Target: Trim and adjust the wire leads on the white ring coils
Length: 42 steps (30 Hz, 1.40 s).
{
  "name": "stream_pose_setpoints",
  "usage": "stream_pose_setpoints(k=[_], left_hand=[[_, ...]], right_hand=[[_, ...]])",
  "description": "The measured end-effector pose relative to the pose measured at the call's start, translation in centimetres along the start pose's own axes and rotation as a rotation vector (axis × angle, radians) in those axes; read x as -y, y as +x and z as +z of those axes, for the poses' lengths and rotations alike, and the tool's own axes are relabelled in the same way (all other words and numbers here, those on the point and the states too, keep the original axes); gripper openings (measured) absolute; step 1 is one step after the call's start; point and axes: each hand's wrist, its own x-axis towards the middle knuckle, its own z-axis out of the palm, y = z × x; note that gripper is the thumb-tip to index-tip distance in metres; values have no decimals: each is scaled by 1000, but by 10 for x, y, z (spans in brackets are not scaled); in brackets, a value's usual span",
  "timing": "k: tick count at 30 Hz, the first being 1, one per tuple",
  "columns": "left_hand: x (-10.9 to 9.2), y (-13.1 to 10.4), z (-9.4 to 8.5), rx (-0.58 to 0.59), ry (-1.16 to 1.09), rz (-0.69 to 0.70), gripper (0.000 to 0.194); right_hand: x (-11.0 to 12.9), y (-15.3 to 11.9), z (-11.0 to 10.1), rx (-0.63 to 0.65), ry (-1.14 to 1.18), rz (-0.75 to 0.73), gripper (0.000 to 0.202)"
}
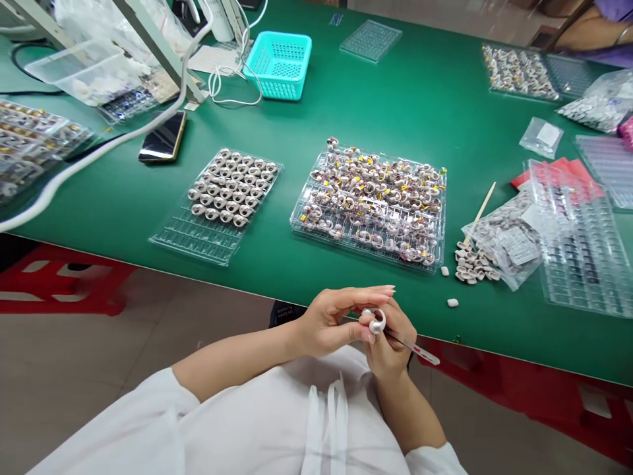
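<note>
Just past the table's front edge, my left hand [337, 321] pinches a small C-shaped, pearly earbud-like piece [378, 323] between thumb and fingers. My right hand [394, 343] is closed around a slim tool [424, 354], whose flat pale end with red marks sticks out to the right; it looks like tweezers, but its tip is hidden. The fingers of both hands meet around the piece. Ahead of them, a clear tray [316, 227] is full of similar ring-shaped pieces with yellow and reddish bits. To its left, another clear tray [192, 241] carries finished-looking beige pieces in rows.
Small beige caps [472, 265] lie heaped at the right, beside a wooden stick [482, 208], a plastic bag [514, 231] and a clear tray [583, 257]. Behind are a turquoise basket [281, 89], a phone [164, 136] and a white cable [99, 148]. Another person's arm [593, 31] rests far right.
</note>
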Motion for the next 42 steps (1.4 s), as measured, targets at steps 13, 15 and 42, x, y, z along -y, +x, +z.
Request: stream_pose_setpoints(k=[13, 15, 42], left_hand=[[-5, 3, -12, -9, 540, 85, 56], [-7, 3, -10, -94, 663, 114, 40], [-9, 11, -18, -142, -596, -906, 27]], right_hand=[[16, 28, -19, 190, -226, -86, 17], [15, 28, -22, 201, -295, -135, 24], [8, 26, -23, 114, -504, -523, 47]])
